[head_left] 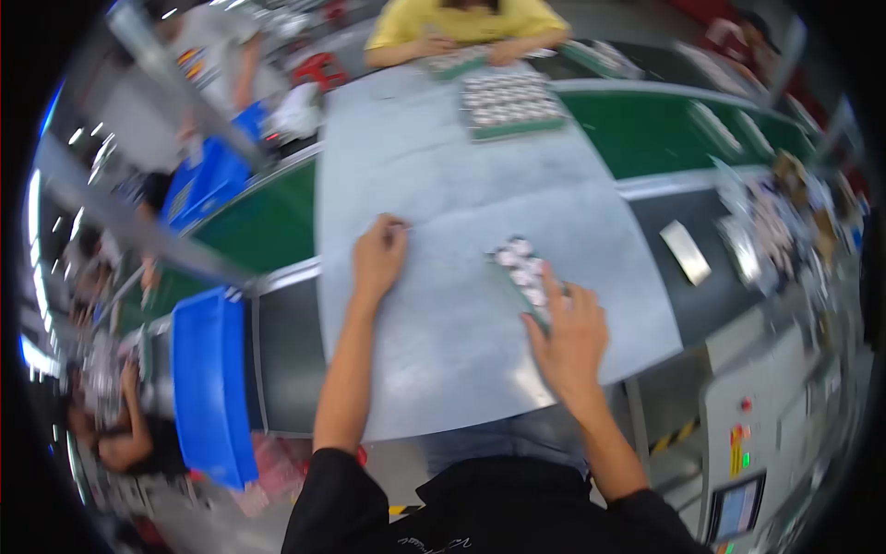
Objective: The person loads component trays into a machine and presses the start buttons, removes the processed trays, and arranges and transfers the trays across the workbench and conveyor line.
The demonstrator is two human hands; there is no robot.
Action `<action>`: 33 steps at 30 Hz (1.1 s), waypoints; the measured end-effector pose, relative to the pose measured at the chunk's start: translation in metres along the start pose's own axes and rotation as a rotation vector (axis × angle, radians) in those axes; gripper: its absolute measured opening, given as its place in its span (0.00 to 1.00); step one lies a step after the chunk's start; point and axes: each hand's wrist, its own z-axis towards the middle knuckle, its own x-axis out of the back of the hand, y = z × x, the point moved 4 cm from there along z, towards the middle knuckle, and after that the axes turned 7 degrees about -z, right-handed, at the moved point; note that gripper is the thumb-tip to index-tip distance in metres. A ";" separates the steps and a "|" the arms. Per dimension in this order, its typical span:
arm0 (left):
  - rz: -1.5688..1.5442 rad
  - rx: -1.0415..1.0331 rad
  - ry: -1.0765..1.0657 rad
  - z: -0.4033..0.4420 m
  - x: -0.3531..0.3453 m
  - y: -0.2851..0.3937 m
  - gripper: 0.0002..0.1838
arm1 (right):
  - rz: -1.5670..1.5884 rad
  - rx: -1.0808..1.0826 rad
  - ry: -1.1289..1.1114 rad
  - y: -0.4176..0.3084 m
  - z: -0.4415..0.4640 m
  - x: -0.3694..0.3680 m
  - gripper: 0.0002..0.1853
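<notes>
On the grey metal table (425, 351), a narrow green tray (522, 277) bearing several round white pieces lies tilted, right of the middle. My right hand (570, 337) rests against its right side, thumb at the near end and fingers over its edge. My left hand (379, 254) is over the table further left, away from the tray, its fingers curled together; what they hold, if anything, is too small and blurred to name. A larger green tray block (514, 103) full of similar white pieces stands at the far end of the table.
A person in a yellow top (466, 28) works across the table. Green conveyor belts (664, 129) run on both sides. A blue bin (210, 388) stands at the left, a white box (685, 252) at the right, a machine with a screen (736, 508) at the lower right.
</notes>
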 end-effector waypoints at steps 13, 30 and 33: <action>-0.037 0.039 -0.022 -0.003 0.011 0.007 0.05 | -0.011 -0.008 -0.003 -0.012 -0.001 0.001 0.40; -0.032 0.098 -0.049 -0.003 0.010 0.008 0.05 | -0.006 -0.007 -0.013 -0.012 -0.001 0.000 0.40; -0.021 0.083 -0.041 -0.004 0.013 0.008 0.05 | -0.019 -0.009 -0.003 -0.014 -0.001 0.000 0.39</action>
